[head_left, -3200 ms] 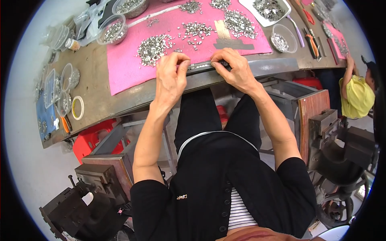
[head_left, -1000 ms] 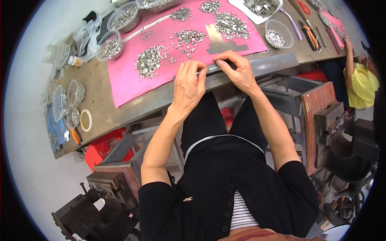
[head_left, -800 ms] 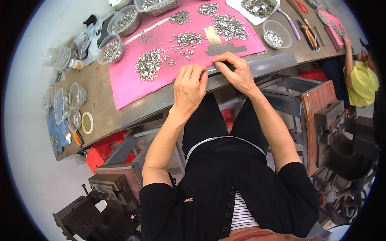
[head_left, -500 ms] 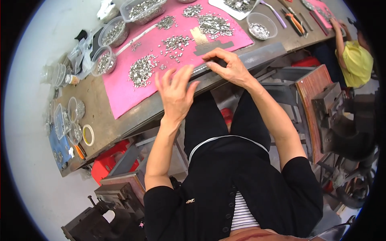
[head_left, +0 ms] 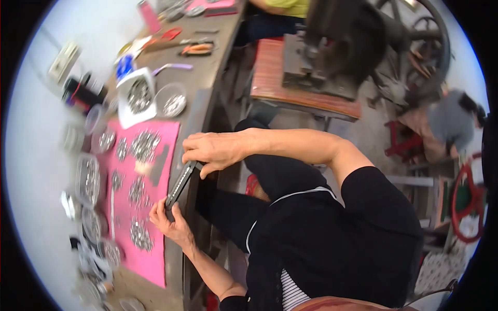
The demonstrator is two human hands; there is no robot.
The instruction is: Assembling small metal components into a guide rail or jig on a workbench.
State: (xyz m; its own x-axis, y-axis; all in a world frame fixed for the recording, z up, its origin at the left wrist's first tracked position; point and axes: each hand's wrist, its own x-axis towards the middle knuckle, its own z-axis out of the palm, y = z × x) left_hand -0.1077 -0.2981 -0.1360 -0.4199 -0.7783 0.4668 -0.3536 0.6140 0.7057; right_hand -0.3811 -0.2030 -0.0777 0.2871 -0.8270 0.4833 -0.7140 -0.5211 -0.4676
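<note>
A dark, narrow bar (head_left: 182,185) with a row of small silvery pieces along it is held at the table's front edge. My right hand (head_left: 215,150) grips its far end, fingers over the top and thumb below. Around the near end, my left hand (head_left: 174,225) has its fingers and thumb closed. Beside the bar lies a pink mat (head_left: 155,269) with heaps of small metal pieces (head_left: 141,233). A flat grey strip (head_left: 160,166) rests on the mat, next to a tan patch (head_left: 142,168).
Clear plastic tubs (head_left: 88,179) of metal pieces line the wall side. Farther along are a white tray (head_left: 124,111), a round tub (head_left: 171,99), purple-handled tweezers (head_left: 179,66) and orange-handled pliers (head_left: 197,49). A heavy machine (head_left: 342,46) stands right; a person in yellow (head_left: 280,4) sits beyond.
The view has turned to the right. My left hand, earlier raised with spread fingers beside the bar, is now closed on its near end. My right hand still grips the other end.
</note>
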